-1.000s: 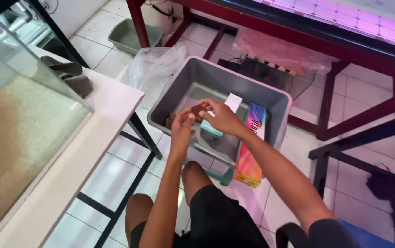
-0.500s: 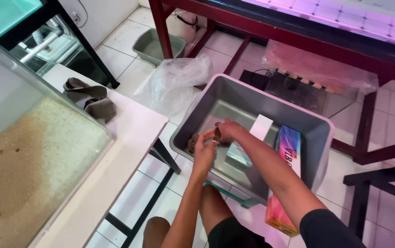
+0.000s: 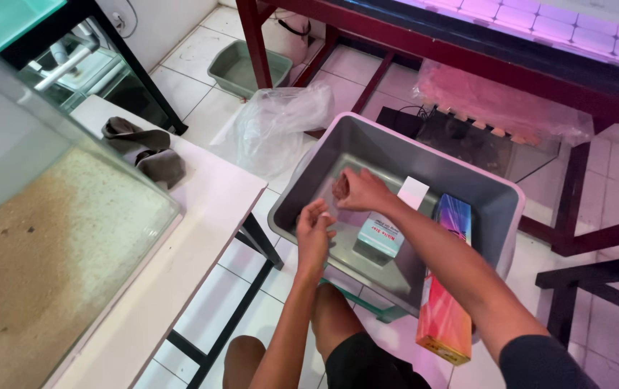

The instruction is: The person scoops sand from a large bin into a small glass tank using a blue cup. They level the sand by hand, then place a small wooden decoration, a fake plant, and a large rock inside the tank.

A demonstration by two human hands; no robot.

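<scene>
A grey plastic tub (image 3: pixel 498 209) sits in front of my knees. My right hand (image 3: pixel 358 191) hovers inside it, fingers closed around a small reddish-brown object (image 3: pixel 340 189). My left hand (image 3: pixel 314 231) is at the tub's near rim, fingers apart and holding nothing I can see. In the tub lie a small pale blue box (image 3: pixel 380 235) with its white flap (image 3: pixel 413 192) up, and a long colourful box (image 3: pixel 447 288) leaning over the near rim.
A glass aquarium with a sand bed (image 3: pixel 43 245) stands on a white table (image 3: pixel 201 216) at left, with a dark cloth (image 3: pixel 147 151) beside it. A clear plastic bag (image 3: pixel 273 126), a green tray (image 3: pixel 244 68) and a red-framed rack (image 3: pixel 424 54) are on the tiled floor beyond.
The view has swung left and down. My two hands, joined over the tub a second ago, have parted: the left drew back to the near rim, the right stays inside.
</scene>
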